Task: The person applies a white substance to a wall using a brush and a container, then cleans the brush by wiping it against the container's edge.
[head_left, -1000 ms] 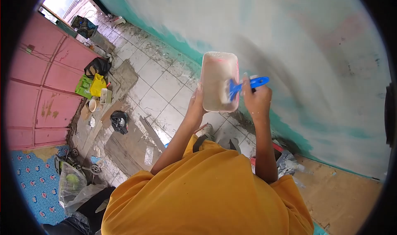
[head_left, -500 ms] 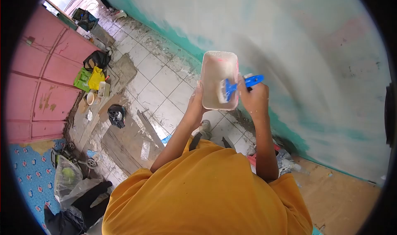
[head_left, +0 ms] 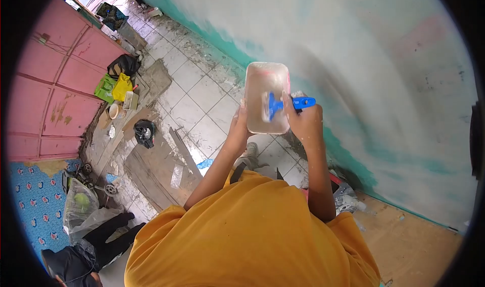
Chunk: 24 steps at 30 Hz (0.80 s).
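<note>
My left hand grips a white rectangular plastic tub by its left side, thumb over the rim. Whitish paint coats the tub's inside. In my right hand is a paintbrush with a blue handle, the thumb lying along it. Its paint-covered head is inside the tub, and the handle crosses the right rim. The tub is held up in front of my yellow shirt, beside the wall.
A patchy white and turquoise wall runs along the right. On the tiled floor lie boards, a black plastic bag, a yellow bag and small containers. Black clothing shows at lower left, beside a wheeled frame.
The brush has shifted left and slightly up inside the tub, its handle now more level, and my right hand moved with it. The tub stays nearly in place; the view has turned slightly.
</note>
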Available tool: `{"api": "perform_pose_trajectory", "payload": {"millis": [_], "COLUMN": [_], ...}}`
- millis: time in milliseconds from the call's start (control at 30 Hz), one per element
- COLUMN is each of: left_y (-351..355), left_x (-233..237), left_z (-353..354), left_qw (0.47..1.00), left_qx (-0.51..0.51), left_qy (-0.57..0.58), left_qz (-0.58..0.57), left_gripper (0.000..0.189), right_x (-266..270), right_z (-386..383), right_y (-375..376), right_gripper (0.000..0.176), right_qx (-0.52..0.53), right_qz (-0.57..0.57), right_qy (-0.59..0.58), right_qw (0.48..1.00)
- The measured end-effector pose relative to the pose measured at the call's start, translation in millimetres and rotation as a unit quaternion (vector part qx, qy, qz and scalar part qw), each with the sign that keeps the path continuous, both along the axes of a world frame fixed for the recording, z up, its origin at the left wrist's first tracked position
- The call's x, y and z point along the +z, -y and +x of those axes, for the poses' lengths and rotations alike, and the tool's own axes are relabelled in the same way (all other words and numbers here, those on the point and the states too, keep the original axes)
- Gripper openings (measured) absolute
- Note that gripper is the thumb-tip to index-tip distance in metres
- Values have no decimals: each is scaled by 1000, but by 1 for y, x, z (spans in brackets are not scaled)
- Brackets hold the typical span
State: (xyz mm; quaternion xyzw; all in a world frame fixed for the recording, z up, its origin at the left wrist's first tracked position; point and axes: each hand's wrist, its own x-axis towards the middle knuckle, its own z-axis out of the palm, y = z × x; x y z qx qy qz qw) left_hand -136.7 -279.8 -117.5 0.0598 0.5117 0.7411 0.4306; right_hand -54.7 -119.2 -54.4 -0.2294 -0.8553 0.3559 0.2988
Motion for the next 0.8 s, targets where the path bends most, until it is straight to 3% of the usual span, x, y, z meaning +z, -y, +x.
{"api": "perform_pose_trajectory", "payload": {"millis": [100,200,333,400,467,533,600,667,700,800], "left_y": [0,-6,-4,-1,-2,-2,-1,1,3,2], "left_x": [-3,2,0,3,2,3,8,3,0,-5], "left_z": [12,37,48,58,67,74,74,76,78,88], "left_qw": [1000,999,995,993,994,995,993,991,990,993], "left_qx": [18,44,67,102,100,96,105,121,135,116], "left_qy": [-15,-1,43,39,28,16,51,35,21,2], "left_qz": [1,15,53,41,30,20,29,33,35,-4], "left_gripper": [80,80,76,75,75,75,77,77,78,78], "right_x": [3,14,12,11,16,14,17,11,10,14], "right_z": [10,3,16,27,23,13,27,46,46,34], "right_y": [-1,1,8,8,6,12,16,6,4,1], "right_gripper": [28,31,32,31,29,28,28,29,30,29], "right_qx": [-6,-83,-12,-67,-76,-22,10,45,2,0], "right_qz": [-38,4,23,-20,-1,-7,24,-14,-22,7], "right_qy": [0,0,47,-11,37,-15,7,30,28,30], "right_qw": [999,997,999,998,996,1000,1000,998,999,1000]}}
